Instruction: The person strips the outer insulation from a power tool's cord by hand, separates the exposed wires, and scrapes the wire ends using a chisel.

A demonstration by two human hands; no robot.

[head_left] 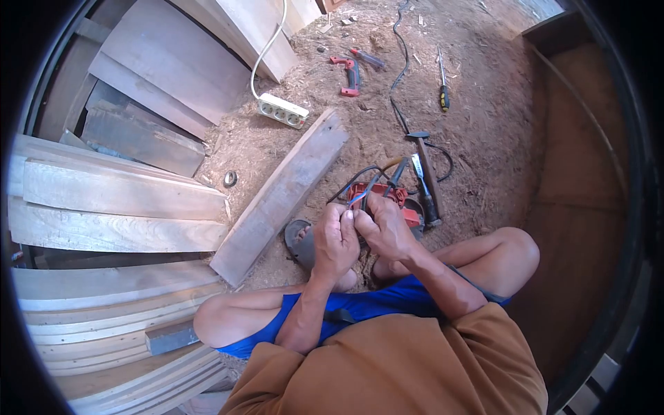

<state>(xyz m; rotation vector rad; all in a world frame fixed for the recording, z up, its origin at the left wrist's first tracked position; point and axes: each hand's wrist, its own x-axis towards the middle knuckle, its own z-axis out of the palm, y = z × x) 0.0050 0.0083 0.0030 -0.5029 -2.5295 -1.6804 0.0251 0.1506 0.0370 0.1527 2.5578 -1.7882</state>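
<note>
– pinching what, in the foreground?
– a cable with a blue wire (357, 199), gripped by the fingertips of left hand (337, 238) and right hand (387, 228), in front of a red power tool (400, 194)
– and beyond?
– a chisel (429, 205) and hammer (427, 166) beside it; farther, a power strip (283, 111), then a screwdriver (443, 90)

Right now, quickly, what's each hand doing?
Left hand: closed, pinching a thin blue wire.
Right hand: closed, fingertips gripping a dark flexible cable.
</note>
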